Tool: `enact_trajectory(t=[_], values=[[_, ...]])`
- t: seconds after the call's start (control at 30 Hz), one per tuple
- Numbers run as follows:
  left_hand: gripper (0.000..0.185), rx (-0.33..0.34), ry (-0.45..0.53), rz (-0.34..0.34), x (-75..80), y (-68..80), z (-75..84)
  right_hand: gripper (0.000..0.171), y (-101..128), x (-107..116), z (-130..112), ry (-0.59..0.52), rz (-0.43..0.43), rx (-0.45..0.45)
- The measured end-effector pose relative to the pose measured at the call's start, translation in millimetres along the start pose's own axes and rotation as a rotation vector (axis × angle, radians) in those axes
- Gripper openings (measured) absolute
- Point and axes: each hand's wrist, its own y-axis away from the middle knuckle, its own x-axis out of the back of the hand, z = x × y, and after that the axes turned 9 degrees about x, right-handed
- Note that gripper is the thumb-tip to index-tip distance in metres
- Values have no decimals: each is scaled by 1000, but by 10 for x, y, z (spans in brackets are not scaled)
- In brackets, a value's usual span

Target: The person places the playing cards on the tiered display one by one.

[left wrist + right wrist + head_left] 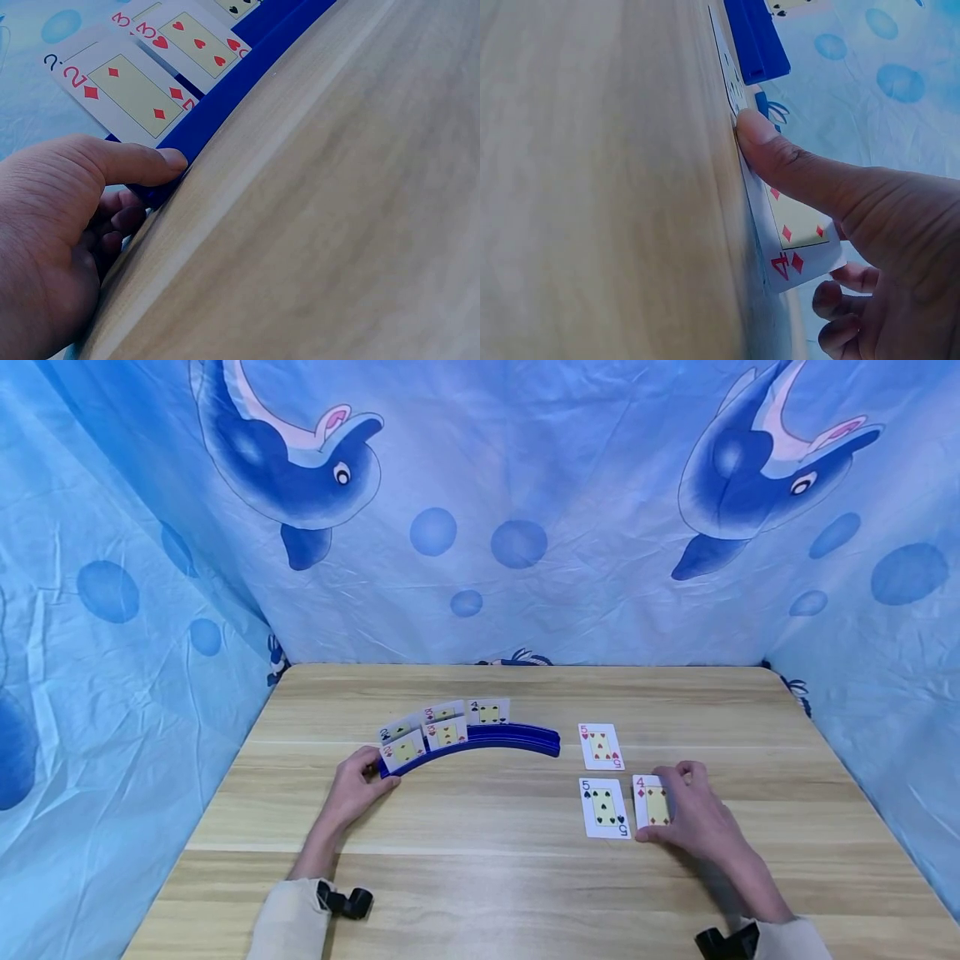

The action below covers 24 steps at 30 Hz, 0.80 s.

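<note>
My left hand (356,792) holds the left end of a curved blue card holder (517,739), thumb in front and fingers curled behind. Standing in the holder's front row are the two of diamonds (124,90) and the three of hearts (193,45). A black two, a red three and the four of spades (489,712) stand in the row behind. Over on the right, my right hand (693,810) pinches the four of diamonds (651,802) by its edges. The right wrist view shows that card (802,262) tilted, thumb at one edge.
The five of spades (604,808) lies face up just left of the right hand. Above it on the wooden table (480,860) is the five of hearts (601,747). A blue dolphin-print curtain (480,468) hangs behind the table and along both sides.
</note>
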Motion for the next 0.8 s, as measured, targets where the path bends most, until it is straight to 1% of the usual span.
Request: enact_trajectory(t=[0.1,0.2,0.3,0.43,0.57,0.7,0.8], values=[[41,2,-3,-1,0,-1,-2,104,3,15,14,-15,-6,-10],[41,-1,-14,2,0,-4,-4,103,9,29,20,-30,15,10],[41,-3,-22,6,0,-6,-7,97,9,45,20,-47,39,31],[41,1,-22,4,3,-6,-6,84,5,85,18,-60,73,44],[41,8,-21,2,5,-5,-6,69,5,145,18,-77,92,40],[41,15,-16,2,5,-4,-5,54,12,205,35,-114,98,31],[41,23,-8,-1,4,-7,-3,42,22,243,63,-147,111,47]])
